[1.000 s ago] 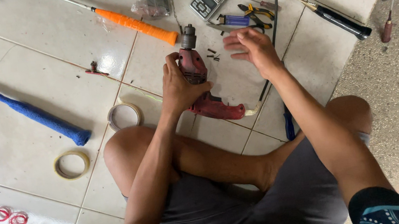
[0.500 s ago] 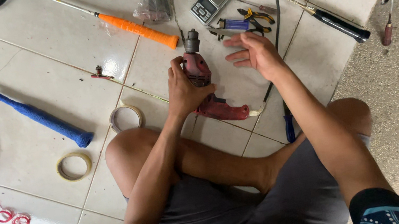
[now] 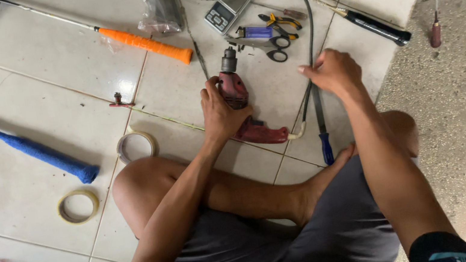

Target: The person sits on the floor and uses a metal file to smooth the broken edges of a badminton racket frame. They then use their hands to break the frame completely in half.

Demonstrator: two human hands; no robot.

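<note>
Gripping the red drill [image 3: 239, 102] on the floor, our left hand [image 3: 219, 110] wraps it; beside it, our right hand [image 3: 331, 70] pinches a cord [image 3: 308, 29]; drilling not begun.

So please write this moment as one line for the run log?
left hand: grips red drill on tiled floor | right hand: closed on dark cord | nearby: scissors, tape rolls

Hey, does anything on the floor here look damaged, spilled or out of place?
Nothing looks spilled or broken. The left hand grips the red drill lying on the tiles; the right hand is closed at the cord. Rackets, tape rolls and pliers lie scattered but intact.
</note>
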